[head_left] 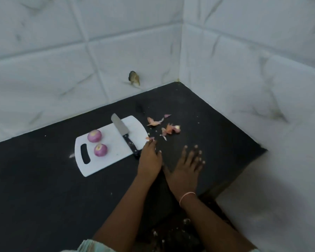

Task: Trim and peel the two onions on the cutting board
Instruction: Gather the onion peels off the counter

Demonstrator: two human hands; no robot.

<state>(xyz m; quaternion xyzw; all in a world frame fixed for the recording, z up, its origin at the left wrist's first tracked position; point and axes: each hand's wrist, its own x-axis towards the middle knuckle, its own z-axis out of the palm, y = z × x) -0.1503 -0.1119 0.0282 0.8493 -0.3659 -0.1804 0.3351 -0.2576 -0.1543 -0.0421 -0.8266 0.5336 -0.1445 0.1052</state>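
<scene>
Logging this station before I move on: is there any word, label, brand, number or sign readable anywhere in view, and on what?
None can be read.
knife: no brand mark shows on the blade or the black handle.
cutting board: plain white, no print.
wall tiles: only grey veining, no writing.
dark mark on the wall: too blurred to tell what it is; no letters show.

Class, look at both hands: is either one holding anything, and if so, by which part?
Neither. The left hand and right hand lie open on the counter; the knife rests untouched.

No readable text, label, brand or number shows anywhere.
</scene>
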